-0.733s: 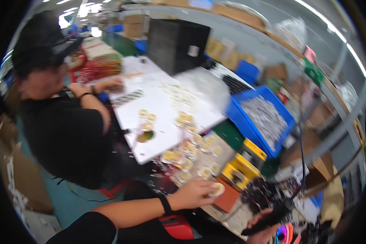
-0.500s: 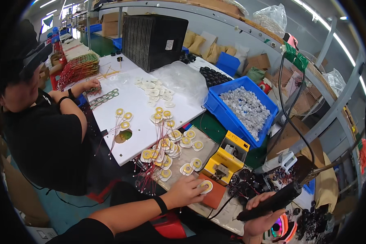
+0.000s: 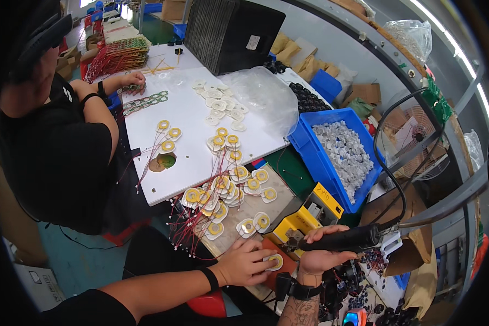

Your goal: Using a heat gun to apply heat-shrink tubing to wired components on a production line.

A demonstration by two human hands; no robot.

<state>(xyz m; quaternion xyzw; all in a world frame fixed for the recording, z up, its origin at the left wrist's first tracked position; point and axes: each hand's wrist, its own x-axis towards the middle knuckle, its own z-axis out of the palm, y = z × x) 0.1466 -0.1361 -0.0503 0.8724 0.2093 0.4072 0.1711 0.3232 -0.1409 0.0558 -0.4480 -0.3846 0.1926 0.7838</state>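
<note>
Head view: the left hand (image 3: 248,263) has its fingertips on the edge of a yellow-ringed white disc (image 3: 277,262), which lies on a reddish-brown block (image 3: 289,265); whether that grip pinches or only presses, I cannot tell. To its right, the right hand (image 3: 327,257) wraps its grip round a black tool (image 3: 339,240), the narrow end pointing left, close to a yellow machine (image 3: 289,224). Beyond the left hand, more ringed discs (image 3: 221,183) with thin red wires lie heaped on the beige worktop (image 3: 249,209). A white board (image 3: 195,149) sits behind them, carrying plain white pieces (image 3: 217,105). Right of it stands a blue bin (image 3: 306,145) of small pale parts. At far left, a co-worker's hand (image 3: 133,81) is near a green strip (image 3: 146,102).
</note>
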